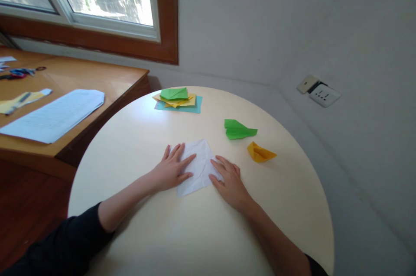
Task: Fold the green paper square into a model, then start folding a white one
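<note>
A creased sheet of white paper lies flat on the round table, one corner pointing away from me. My left hand rests on its left side with the fingers spread. On the right edge of the sheet lies my right hand, its fingers stretched out and a little apart. Neither hand grips the paper; parts of both sides are hidden under the fingers. Beyond my right hand sit a folded green paper shape and a folded orange-yellow paper boat.
The pale round table carries a pile of coloured paper at its far edge. To the left stands a wooden desk with printed sheets and scissors. A wall socket is at the right.
</note>
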A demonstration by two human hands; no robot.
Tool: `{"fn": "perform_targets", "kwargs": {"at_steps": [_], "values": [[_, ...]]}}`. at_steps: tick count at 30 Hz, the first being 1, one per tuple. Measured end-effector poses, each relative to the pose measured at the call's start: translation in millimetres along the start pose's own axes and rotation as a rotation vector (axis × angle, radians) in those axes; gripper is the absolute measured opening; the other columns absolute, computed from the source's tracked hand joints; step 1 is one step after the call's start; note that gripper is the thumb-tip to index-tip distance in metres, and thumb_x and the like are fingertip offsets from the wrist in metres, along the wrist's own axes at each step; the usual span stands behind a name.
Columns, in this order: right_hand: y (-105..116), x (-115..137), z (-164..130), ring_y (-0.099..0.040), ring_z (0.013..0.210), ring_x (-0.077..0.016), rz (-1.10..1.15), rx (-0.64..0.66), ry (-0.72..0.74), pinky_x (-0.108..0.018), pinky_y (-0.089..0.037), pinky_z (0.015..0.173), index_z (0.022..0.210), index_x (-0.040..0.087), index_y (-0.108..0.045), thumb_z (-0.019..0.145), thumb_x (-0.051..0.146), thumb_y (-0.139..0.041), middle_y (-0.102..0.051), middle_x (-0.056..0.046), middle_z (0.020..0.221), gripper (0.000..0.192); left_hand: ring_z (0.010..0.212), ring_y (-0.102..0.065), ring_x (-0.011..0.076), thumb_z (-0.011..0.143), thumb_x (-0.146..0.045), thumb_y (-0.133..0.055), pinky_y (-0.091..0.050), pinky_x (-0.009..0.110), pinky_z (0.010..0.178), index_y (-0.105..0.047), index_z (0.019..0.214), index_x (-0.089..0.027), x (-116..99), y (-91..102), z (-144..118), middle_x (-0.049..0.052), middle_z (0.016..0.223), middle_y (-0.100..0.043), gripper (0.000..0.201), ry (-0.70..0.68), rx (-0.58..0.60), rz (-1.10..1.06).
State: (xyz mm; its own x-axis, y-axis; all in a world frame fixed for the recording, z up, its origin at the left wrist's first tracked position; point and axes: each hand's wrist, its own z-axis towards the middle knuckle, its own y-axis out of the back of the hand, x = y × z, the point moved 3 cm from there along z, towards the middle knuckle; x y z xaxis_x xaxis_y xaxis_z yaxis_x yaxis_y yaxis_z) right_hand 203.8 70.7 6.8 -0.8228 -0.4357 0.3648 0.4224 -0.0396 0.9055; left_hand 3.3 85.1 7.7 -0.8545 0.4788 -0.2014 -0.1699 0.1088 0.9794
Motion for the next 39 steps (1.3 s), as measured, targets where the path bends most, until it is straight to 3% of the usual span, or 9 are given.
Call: {"fn": "perform_targets", "kwargs": {"at_steps": [9, 16, 20, 27, 29, 33, 39], "values": [[-1, -7, 1, -0.048, 0.118, -0.0231, 0.129, -0.062, -0.037, -0.043, -0.034, 0.096, 0.124, 0.021, -0.051, 0.084, 0.024, -0.046, -0.055, -0.011, 0.126, 0.04, 0.135, -0.013, 0.0369, 0.081, -0.051, -0.05, -0.016, 0.058, 0.105, -0.028, 0.139, -0.032, 1, -0.5, 1, 0.012, 0.15, -0.012, 0.065, 0.023, -0.05, -0.067], [5, -8, 4, -0.059, 0.1, -0.0222, 0.305, -0.086, -0.055, -0.043, -0.041, 0.091, 0.109, 0.021, -0.063, 0.082, 0.024, -0.049, -0.067, -0.008, 0.106, 0.03, 0.135, -0.01, 0.0372, 0.082, -0.047, -0.052, -0.019, 0.056, 0.105, -0.028, 0.14, -0.024, -3, 4.9, 1, 0.016, 0.149, -0.008, 0.067, -0.067, -0.095, -0.146], [8, -8, 4, -0.061, 0.091, -0.0204, 0.453, -0.113, -0.085, -0.038, -0.046, 0.085, 0.102, 0.021, -0.067, 0.082, 0.023, -0.048, -0.068, -0.007, 0.099, 0.028, 0.136, -0.006, 0.0372, 0.081, -0.043, -0.055, -0.021, 0.055, 0.106, -0.027, 0.14, -0.026, -5, 5.7, 0, 0.015, 0.149, -0.002, 0.068, -0.091, -0.114, -0.212], [10, -13, 4, -0.061, 0.095, -0.0196, 0.704, -0.254, -0.171, -0.033, -0.049, 0.082, 0.102, 0.018, -0.067, 0.08, 0.026, -0.05, -0.066, -0.009, 0.103, 0.029, 0.137, -0.001, 0.036, 0.076, -0.041, -0.062, -0.022, 0.051, 0.107, -0.028, 0.139, -0.026, 1, 5.2, 1, 0.013, 0.149, 0.008, 0.073, 0.039, -0.261, -0.383], [11, -14, 4, -0.061, 0.096, -0.0203, 0.728, -0.285, -0.192, -0.034, -0.049, 0.082, 0.102, 0.018, -0.067, 0.08, 0.027, -0.051, -0.066, -0.01, 0.104, 0.029, 0.137, -0.002, 0.0344, 0.076, -0.042, -0.061, -0.023, 0.05, 0.107, -0.026, 0.14, -0.025, 3, 7.0, 1, 0.014, 0.15, 0.002, 0.075, 0.083, -0.269, -0.455], [15, -16, 3, -0.061, 0.097, -0.0209, 0.738, -0.335, -0.231, -0.033, -0.049, 0.08, 0.103, 0.018, -0.067, 0.079, 0.027, -0.052, -0.066, -0.009, 0.106, 0.03, 0.137, -0.014, 0.0293, 0.078, -0.043, -0.058, -0.023, 0.048, 0.107, -0.021, 0.141, -0.024, 3, 12.1, 2, 0.013, 0.147, -0.023, 0.075, 0.086, -0.255, -0.582], [16, -17, 2, -0.06, 0.098, -0.0215, 0.767, -0.36, -0.261, -0.033, -0.049, 0.078, 0.105, 0.018, -0.066, 0.078, 0.029, -0.053, -0.066, -0.009, 0.109, 0.031, 0.126, -0.038, 0.025, 0.078, -0.039, -0.058, -0.026, 0.044, 0.106, -0.031, 0.137, -0.023, 0, 16.7, 3, 0.009, 0.139, -0.04, 0.067, 0.07, -0.231, -0.784]]}}
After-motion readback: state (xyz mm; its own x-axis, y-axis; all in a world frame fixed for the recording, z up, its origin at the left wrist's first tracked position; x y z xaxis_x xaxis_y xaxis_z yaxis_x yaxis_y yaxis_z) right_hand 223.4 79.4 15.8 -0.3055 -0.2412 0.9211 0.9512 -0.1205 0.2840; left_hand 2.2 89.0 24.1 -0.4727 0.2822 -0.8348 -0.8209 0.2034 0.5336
